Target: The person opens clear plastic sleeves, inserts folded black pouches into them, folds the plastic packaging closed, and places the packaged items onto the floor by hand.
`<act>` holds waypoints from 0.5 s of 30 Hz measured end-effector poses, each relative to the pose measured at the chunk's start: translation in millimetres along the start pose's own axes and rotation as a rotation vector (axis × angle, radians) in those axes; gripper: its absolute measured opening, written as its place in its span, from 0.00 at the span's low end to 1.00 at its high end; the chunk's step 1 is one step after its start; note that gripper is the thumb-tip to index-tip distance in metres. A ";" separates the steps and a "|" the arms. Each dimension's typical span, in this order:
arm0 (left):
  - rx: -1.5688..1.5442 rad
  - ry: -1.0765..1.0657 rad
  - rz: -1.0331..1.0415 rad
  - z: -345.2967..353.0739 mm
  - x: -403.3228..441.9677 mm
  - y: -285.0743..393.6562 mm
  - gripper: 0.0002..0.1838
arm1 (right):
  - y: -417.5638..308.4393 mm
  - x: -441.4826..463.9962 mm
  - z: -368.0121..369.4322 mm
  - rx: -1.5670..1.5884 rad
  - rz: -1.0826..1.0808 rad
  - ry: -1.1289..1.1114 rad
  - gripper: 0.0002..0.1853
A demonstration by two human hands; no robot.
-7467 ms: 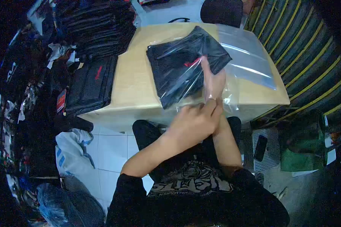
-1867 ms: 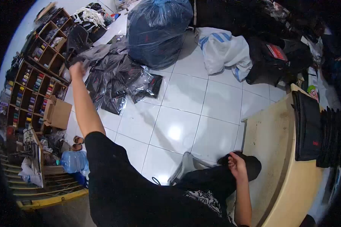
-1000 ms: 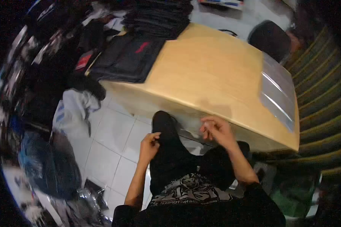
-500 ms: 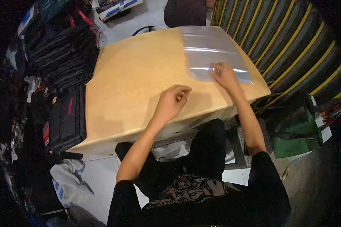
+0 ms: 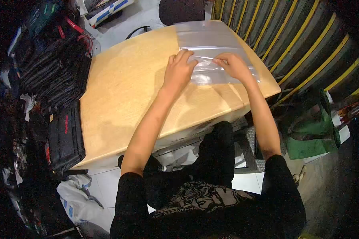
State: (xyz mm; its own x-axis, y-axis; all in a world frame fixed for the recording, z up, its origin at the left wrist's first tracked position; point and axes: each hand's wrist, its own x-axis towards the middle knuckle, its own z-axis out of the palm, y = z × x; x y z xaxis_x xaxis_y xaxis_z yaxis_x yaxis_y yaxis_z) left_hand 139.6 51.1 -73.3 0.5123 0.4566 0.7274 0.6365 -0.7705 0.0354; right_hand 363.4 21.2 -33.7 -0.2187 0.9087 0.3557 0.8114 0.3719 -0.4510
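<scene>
Clear plastic sheets (image 5: 211,38) lie at the far right part of the wooden table, their folds glossy. My right hand (image 5: 236,67) is closed in a pinch on the plastic, with thumb and fingertips together. At the left edge of the sheets, my left hand (image 5: 179,71) has its fingers curled over the plastic, the thumb towards the right hand. Between both hands the film is wrinkled and slightly raised. Whether one layer or more is gripped cannot be made out.
The light wooden table (image 5: 123,75) has a rounded far edge. Stacked black bags (image 5: 54,71) and a black case (image 5: 68,133) line its left side. Yellow-striped metal shutters (image 5: 291,44) stand at the right, above a green bag (image 5: 313,137). A dark chair (image 5: 181,11) is beyond the table.
My left hand has moved up and forward from the bare table onto the plastic. My right hand has shifted slightly forward and now pinches the film, which has wrinkled.
</scene>
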 end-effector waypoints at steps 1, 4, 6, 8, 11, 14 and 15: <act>-0.011 0.017 0.032 -4.5 5.2 -0.3 0.21 | -5.5 0.2 -6.1 0.009 -0.017 0.031 0.14; -0.217 0.160 -0.110 -22.1 11.1 5.4 0.22 | -14.1 0.0 -23.1 0.037 -0.038 0.090 0.15; -0.276 0.223 -0.155 -42.6 11.2 2.7 0.32 | -26.2 -1.8 -42.7 0.108 -0.033 0.098 0.16; -0.288 0.265 -0.219 -56.4 5.8 5.1 0.36 | -33.7 -4.5 -54.9 0.182 -0.115 0.119 0.16; -0.324 0.243 -0.230 -79.5 10.4 2.8 0.45 | -62.1 -9.7 -77.0 0.262 -0.175 0.066 0.16; -0.343 0.368 -0.088 -110.0 24.3 6.9 0.35 | -91.4 -18.0 -92.8 0.305 -0.258 -0.017 0.16; -0.438 0.345 -0.092 -118.6 24.5 7.1 0.29 | -98.0 -19.9 -96.8 0.358 -0.289 -0.042 0.16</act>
State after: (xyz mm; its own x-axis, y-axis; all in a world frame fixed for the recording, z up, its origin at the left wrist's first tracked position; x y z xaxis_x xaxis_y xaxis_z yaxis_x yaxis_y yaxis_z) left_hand 88.3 4.1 26.0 0.2013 0.4154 0.8871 0.3328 -0.8807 0.3369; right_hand 340.7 -51.8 82.7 -0.4363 0.7619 0.4787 0.4772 0.6470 -0.5948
